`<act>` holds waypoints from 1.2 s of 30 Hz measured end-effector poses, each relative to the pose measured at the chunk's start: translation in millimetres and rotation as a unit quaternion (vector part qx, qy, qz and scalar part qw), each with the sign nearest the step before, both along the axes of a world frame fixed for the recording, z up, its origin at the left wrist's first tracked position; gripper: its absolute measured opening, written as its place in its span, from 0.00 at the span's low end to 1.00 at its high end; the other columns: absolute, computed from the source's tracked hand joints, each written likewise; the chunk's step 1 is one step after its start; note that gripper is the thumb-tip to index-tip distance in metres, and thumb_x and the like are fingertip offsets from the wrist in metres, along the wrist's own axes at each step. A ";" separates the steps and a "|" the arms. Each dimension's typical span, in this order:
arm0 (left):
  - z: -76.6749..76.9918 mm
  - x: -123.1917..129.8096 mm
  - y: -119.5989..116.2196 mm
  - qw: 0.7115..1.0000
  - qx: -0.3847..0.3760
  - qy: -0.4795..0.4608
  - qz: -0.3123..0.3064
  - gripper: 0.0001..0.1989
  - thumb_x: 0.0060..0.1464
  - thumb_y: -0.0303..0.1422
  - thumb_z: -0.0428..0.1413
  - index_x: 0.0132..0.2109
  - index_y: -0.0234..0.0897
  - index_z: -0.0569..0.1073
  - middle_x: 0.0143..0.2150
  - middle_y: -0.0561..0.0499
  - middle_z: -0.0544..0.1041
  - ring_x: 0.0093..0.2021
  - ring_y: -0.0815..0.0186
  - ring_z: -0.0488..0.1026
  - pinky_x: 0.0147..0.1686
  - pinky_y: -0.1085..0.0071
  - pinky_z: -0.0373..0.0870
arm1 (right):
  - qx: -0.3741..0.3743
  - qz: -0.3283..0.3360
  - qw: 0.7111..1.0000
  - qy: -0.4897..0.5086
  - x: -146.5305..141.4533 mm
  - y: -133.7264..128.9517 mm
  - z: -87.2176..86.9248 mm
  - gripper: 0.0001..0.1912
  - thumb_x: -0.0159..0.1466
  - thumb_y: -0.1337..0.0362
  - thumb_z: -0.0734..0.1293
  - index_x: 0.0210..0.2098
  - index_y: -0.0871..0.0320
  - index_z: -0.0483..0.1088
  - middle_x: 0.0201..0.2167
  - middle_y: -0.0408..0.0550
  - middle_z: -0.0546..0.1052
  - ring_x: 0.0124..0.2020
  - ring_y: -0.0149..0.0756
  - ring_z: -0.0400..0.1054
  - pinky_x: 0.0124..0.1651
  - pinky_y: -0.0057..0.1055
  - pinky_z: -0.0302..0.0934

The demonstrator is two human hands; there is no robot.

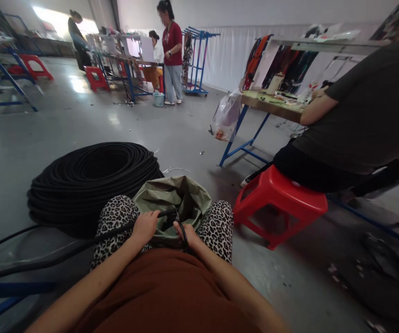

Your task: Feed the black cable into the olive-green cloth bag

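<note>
My left hand (146,226) is closed around a black cord (116,231), a short end sticking out past the fingers. In my right hand (186,232) is a pair of scissors (182,226) with dark handles, its blades at the cord's end; whether they are parted is too small to tell. Both hands are above an olive-green sack (147,193), which stands with its mouth wide between my knees. Dark pieces inside it are partly hidden by my hands. The cord runs left across my thigh, and a large coil of black cord (88,185) lies on the floor at my left.
A person sits on a red stool (289,194) close on my right, at a workbench (272,104) with a plastic bag (226,113) hanging from its side. Blue metal legs (8,291) stand at lower left. Other people are around tables farther back.
</note>
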State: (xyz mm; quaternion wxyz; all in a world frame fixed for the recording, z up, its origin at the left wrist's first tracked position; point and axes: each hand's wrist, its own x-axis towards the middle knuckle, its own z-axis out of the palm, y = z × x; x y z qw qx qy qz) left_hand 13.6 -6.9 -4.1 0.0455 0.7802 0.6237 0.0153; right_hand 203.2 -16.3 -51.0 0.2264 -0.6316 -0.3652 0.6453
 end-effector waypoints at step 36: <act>7.8 2.1 10.2 0.999 -0.036 0.007 0.017 0.20 0.62 0.28 0.45 0.57 0.39 0.72 0.47 0.42 0.78 0.47 0.59 0.75 0.46 0.64 0.67 | -0.025 0.004 0.998 -0.049 3.6 3.4 -2.6 0.22 0.68 0.54 0.64 0.22 0.60 0.64 0.11 0.41 0.61 0.12 0.28 0.57 0.15 0.24 0.51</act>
